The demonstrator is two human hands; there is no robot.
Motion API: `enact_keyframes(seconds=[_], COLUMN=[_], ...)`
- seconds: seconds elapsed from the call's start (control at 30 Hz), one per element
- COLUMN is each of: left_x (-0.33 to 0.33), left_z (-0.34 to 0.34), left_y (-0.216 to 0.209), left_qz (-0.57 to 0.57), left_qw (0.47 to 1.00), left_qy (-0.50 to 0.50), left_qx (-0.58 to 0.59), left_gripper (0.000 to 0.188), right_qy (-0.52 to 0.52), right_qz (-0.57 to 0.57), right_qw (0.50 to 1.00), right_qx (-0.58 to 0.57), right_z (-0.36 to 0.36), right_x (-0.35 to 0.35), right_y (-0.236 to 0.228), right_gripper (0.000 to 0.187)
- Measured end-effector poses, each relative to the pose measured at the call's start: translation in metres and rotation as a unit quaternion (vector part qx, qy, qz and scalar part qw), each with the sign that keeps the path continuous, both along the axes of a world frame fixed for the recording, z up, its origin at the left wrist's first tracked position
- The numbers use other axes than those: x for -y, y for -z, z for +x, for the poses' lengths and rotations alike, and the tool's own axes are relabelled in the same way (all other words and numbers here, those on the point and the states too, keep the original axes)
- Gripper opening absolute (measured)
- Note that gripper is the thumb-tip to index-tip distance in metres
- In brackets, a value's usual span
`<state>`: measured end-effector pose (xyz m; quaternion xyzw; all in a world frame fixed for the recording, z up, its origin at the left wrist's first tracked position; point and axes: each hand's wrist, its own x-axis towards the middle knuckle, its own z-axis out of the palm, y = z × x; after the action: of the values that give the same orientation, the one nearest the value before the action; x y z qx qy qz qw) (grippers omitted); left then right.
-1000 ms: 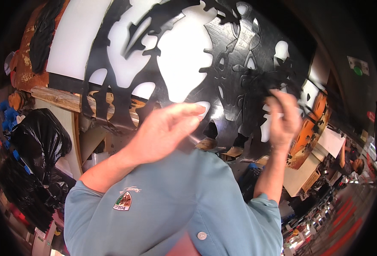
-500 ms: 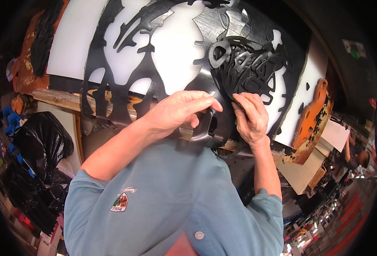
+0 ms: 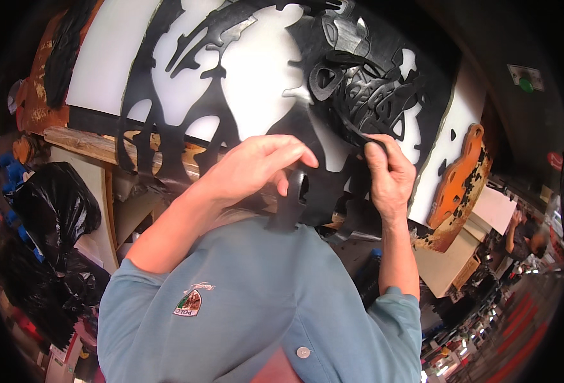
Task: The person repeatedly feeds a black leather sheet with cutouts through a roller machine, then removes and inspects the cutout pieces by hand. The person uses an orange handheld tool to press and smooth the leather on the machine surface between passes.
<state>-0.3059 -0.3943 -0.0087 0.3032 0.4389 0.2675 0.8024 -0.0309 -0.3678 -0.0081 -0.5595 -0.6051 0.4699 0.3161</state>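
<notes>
A thin black sheet (image 3: 208,105), apparently rubber and full of cut-out shapes, spreads over the bench and droops over its near edge. My left hand (image 3: 256,166) is curled at that near edge, fingers and thumb bent about a hanging part of the sheet; its grip is partly hidden. To the right, my right hand (image 3: 390,172) is closed, thumb against fingers, on a black cut-out strip (image 3: 349,127). That strip runs up toward a tangled heap of black cut-out pieces (image 3: 377,96) lying on the sheet.
White board (image 3: 256,70) shows through the openings. An orange tool-like plate with holes (image 3: 457,175) lies at the right edge beside black scraps. A wooden rail (image 3: 90,143) lines the near left edge. Black plastic bags (image 3: 58,204) stand lower left; another person (image 3: 524,239) is far right.
My right hand has moved slightly right and nearer, drawing the strip out from the heap. My left hand has shifted a little left. The hanging part of the sheet has changed shape.
</notes>
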Motion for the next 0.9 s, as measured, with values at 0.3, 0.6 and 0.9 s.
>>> enact_keyframes(seconds=[0.3, 0.6, 0.9], left_x=[0.013, 0.006, 0.013], left_z=[0.011, 0.026, 0.037], left_y=[-0.01, 0.02, 0.028], left_qz=[0.025, -0.057, -0.047], left_qw=[0.992, 0.992, 0.987], left_qy=[-0.041, -0.062, -0.101], left_qx=[-0.114, 0.093, 0.118], left_gripper=[0.03, 0.028, 0.024], right_qy=[-0.068, -0.257, -0.225], right_qz=[0.262, 0.339, 0.26], right_qw=[0.959, 0.889, 0.931], right_qx=[0.087, 0.166, 0.125], right_z=[-0.001, 0.006, 0.011], right_x=[-0.007, -0.016, -0.017], right_y=[-0.01, -0.005, 0.016], right_gripper=[0.02, 0.047, 0.052])
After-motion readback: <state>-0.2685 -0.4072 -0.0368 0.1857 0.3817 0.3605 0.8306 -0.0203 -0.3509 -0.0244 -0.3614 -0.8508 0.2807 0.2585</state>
